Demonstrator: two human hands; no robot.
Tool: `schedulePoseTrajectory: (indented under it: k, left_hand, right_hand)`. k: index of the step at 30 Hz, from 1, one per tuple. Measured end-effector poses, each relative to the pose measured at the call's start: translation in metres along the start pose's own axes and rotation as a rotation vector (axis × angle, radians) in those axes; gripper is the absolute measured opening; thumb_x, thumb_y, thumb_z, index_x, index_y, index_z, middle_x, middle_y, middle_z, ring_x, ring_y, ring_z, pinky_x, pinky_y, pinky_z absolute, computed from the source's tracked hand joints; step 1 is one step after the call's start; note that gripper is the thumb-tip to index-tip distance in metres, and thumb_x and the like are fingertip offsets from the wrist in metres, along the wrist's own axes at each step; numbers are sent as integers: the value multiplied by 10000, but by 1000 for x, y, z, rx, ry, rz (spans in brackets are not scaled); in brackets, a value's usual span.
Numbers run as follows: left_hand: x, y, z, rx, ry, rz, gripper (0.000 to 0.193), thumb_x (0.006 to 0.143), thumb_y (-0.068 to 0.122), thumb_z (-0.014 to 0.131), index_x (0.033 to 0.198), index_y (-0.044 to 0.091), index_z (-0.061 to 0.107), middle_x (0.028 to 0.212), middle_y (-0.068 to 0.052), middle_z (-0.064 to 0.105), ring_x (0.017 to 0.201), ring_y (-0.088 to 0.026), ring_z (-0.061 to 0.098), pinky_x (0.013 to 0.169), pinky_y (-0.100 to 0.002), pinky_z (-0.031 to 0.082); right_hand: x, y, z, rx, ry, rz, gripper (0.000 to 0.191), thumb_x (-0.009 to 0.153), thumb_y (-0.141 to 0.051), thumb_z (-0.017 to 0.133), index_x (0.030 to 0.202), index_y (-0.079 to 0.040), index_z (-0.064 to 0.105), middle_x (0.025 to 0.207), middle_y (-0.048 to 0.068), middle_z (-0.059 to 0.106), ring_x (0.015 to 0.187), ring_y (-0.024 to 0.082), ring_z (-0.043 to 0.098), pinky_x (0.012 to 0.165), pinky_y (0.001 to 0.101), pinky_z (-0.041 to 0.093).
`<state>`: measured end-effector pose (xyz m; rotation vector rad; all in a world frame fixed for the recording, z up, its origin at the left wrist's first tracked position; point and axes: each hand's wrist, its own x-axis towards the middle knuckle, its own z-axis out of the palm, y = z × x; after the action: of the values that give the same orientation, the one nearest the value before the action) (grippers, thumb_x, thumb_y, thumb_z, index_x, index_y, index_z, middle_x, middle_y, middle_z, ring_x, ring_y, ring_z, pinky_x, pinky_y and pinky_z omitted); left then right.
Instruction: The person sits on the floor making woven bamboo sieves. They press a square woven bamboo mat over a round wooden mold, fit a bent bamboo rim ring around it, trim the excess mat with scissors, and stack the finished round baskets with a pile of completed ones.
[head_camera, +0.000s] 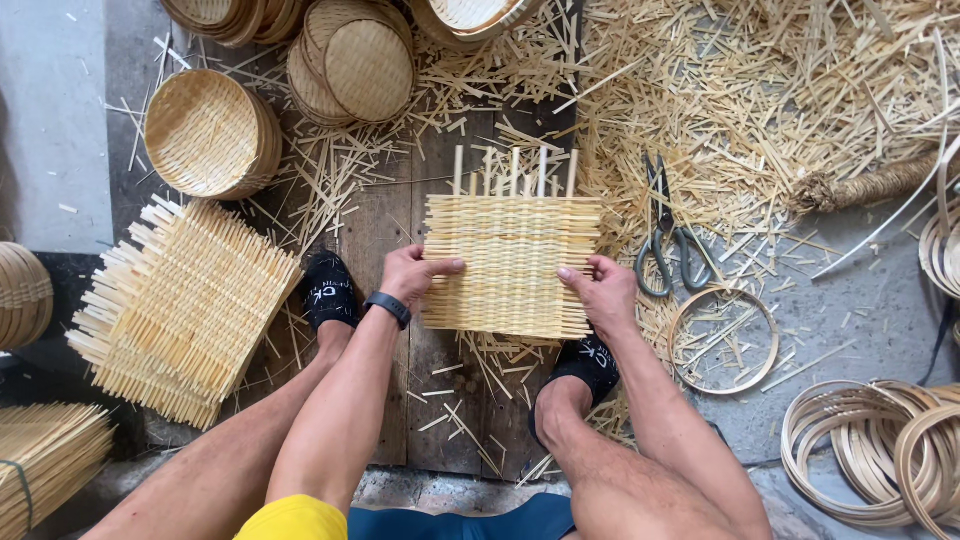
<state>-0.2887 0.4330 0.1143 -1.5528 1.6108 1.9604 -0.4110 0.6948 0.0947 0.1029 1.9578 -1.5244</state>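
A square woven bamboo mat (510, 262) lies on the wooden board between my feet, with several loose strip ends sticking out at its far edge. My left hand (410, 274) grips its left edge, thumb on top. My right hand (600, 290) grips its right edge near the lower corner. A black band sits on my left wrist (388, 306).
A stack of woven mats (180, 305) lies at left. Round woven trays (210, 132) and another pile of trays (350, 65) sit at the far side. Scissors (664, 232) and a bamboo ring (722, 338) lie to the right, more hoops (875, 450) at lower right. Bamboo offcuts (760, 100) cover the floor.
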Motion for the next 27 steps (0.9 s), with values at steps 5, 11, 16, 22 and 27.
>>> schedulePoseTrajectory:
  k: [5, 11, 16, 22, 27]
  left_hand:
    - [-44, -13, -29, 57, 104, 41, 619, 634, 153, 936, 1179, -4, 689, 1079, -110, 765, 928, -185, 722, 837, -367, 569]
    - [-128, -5, -68, 250, 121, 137, 771, 622, 264, 935, 1260, -58, 646, 1092, -139, 750, 938, -215, 715, 835, -338, 565]
    - [-127, -22, -56, 434, 274, 234, 1107, 623, 365, 938, 1469, -62, 366, 1273, -224, 590, 1123, -308, 627, 945, -421, 534]
    - [-122, -19, -35, 572, 518, 621, 1007, 791, 434, 905, 1504, -31, 368, 1400, -267, 471, 1280, -384, 516, 1078, -524, 446]
    - [-111, 10, 29, 486, 275, 839, 559, 945, 453, 755, 1306, 42, 641, 1288, -123, 650, 1161, -232, 641, 922, -374, 606]
  right_hand:
    - [-43, -9, 16, 24, -48, -35, 337, 829, -130, 841, 1092, 34, 710, 909, 69, 763, 758, 90, 691, 652, 226, 578]
    - [-128, 3, -64, 81, 339, -144, 376, 875, -196, 838, 1150, 0, 673, 915, 27, 710, 778, 76, 656, 680, 220, 562]
    - [-166, 82, -181, -713, 568, 16, 466, 768, -339, 914, 1045, -26, 707, 929, 96, 693, 834, 216, 661, 772, 416, 551]
    - [-192, 100, -196, -830, 366, 214, 94, 957, -211, 696, 990, -135, 741, 937, 24, 743, 832, 230, 716, 794, 402, 556]
    - [-174, 24, -188, -904, 318, -494, 84, 901, -109, 720, 982, -126, 736, 918, 52, 729, 825, 222, 705, 792, 388, 554]
